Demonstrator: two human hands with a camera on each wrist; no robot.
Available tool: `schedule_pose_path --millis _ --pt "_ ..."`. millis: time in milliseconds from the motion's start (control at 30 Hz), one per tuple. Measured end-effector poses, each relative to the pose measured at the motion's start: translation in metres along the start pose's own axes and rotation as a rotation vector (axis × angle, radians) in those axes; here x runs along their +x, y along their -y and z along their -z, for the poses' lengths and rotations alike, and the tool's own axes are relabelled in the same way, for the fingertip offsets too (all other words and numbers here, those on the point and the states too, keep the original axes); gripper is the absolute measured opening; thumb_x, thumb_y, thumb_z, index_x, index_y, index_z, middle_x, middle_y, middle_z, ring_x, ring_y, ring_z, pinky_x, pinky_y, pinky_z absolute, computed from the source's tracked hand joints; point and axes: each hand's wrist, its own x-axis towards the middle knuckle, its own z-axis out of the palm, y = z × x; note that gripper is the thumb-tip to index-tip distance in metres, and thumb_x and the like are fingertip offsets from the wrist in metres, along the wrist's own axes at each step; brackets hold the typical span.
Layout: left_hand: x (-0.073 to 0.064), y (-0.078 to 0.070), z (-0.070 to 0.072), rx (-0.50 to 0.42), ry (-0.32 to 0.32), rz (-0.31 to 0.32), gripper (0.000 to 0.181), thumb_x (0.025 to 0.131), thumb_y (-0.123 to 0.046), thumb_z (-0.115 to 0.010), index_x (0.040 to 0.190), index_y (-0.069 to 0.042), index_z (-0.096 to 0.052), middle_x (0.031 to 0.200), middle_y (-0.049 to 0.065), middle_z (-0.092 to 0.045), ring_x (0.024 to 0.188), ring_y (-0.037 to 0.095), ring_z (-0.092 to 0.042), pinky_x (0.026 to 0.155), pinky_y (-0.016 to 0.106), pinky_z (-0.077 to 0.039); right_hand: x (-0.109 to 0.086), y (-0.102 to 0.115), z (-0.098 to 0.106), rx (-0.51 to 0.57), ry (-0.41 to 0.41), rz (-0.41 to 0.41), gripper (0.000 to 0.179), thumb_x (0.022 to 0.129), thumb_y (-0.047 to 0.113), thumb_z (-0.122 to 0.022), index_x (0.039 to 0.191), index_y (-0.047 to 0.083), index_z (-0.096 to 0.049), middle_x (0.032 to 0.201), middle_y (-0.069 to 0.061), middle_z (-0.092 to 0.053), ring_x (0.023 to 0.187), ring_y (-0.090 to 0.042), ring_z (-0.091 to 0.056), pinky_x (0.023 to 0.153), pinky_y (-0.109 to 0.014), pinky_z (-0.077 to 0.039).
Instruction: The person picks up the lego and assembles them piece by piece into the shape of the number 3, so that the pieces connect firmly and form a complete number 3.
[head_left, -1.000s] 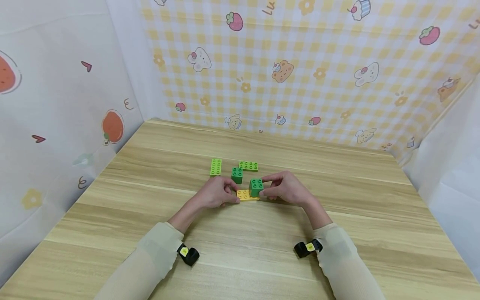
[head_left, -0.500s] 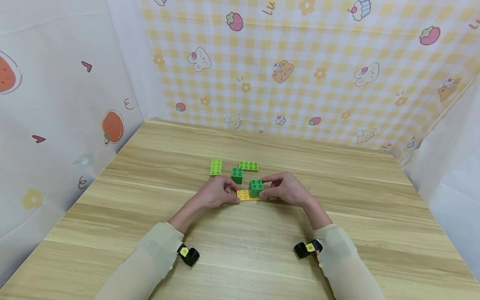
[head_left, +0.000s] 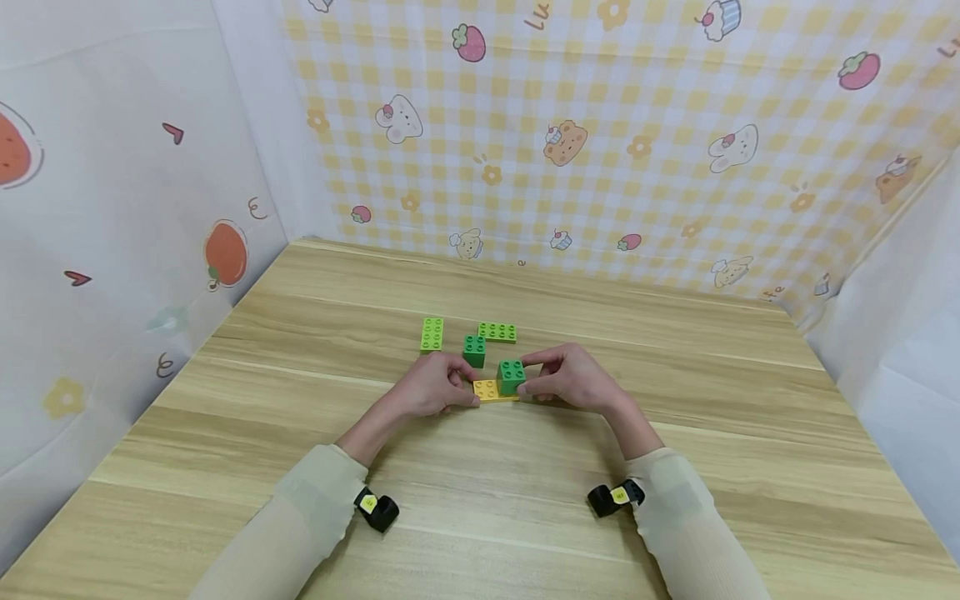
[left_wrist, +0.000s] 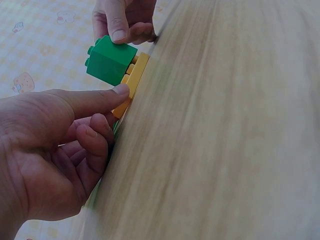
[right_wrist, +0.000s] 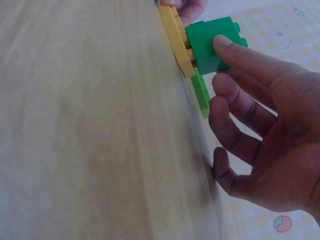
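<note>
On the wooden table, my left hand pinches the left end of a flat yellow building brick, thumb at its near side. My right hand holds a square green building brick between thumb and fingers, over the yellow one's right half. From the left wrist view, the green brick leans slightly against the yellow brick, with studs showing between them. Yellow studs also show under the green brick in the right wrist view; whether it touches them I cannot tell.
Behind the hands stands a second dark green brick. Two flat light green bricks lie farther back, one lengthwise at left, another crosswise. A patterned cloth hangs beyond the table's far edge.
The green brick in my right hand has shifted very slightly left and down over the yellow brick. My left hand and the other bricks stay put.
</note>
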Motion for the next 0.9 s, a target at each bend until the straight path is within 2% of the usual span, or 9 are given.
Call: schedule_pose_path --millis 600,900 --pt "-0.0014 -0.0014 0.0003 0.009 -0.002 -0.001 0.033 0.086 -0.011 -0.087 0.116 -0.005 -0.076 0.072 0.001 -0.060 0.051 0.010 -0.052 0.049 0.022 -0.040 0.0005 0.0001 -0.0014 -0.013 -0.001 0.011 0.048 0.087 0.019 -0.088 0.131 0.004 -0.074 0.076 -0.005 -0.072 0.066 -0.015 -0.063 0.058 -0.023 -0.048" --pt "-0.0010 -0.0016 0.0003 0.003 0.004 -0.002 0.033 0.086 -0.011 -0.087 0.116 -0.004 -0.076 0.072 0.001 -0.060 0.052 0.010 -0.052 0.049 0.022 -0.041 0.0001 0.0020 -0.0017 -0.063 -0.003 0.013 0.048 0.087 0.021 -0.088 0.130 0.005 -0.074 0.076 -0.004 -0.072 0.067 -0.015 -0.062 0.058 -0.024 -0.048"
